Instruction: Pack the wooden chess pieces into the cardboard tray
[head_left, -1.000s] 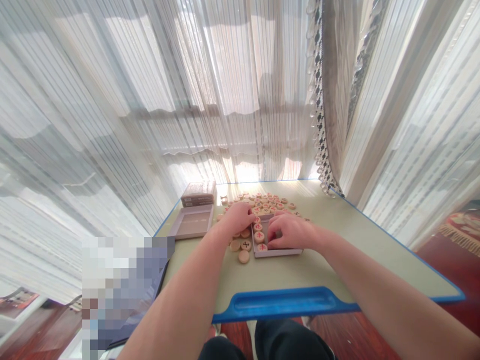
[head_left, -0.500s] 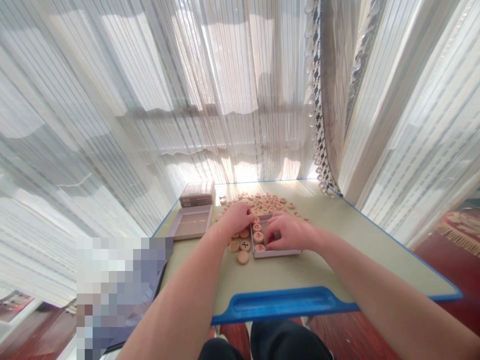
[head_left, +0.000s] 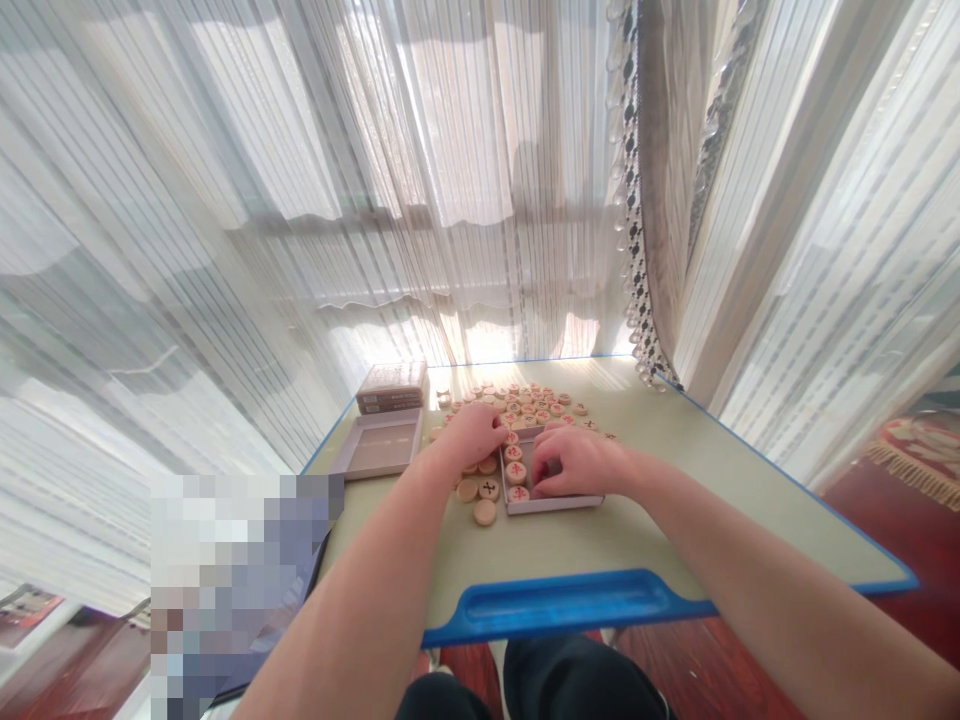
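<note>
Across the tabletop [head_left: 697,430], many pieces [head_left: 485,512] remain loose, one visible column [head_left: 514,472] lines the box [head_left: 555,506]; whether my curled hands [head_left: 478,432] [head_left: 576,460] pinch any, I cannot tell.

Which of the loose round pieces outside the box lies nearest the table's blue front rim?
The blank-faced piece just left of the box, by its near left corner; every other one lies farther back from the blue rim.

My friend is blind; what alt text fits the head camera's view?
A person's left hand is at the left side of a shallow box, while the right hand reaches into it beside a row of red-marked pieces. Loose pieces lie around on a pale, blue-edged table before sheer curtains.
</note>
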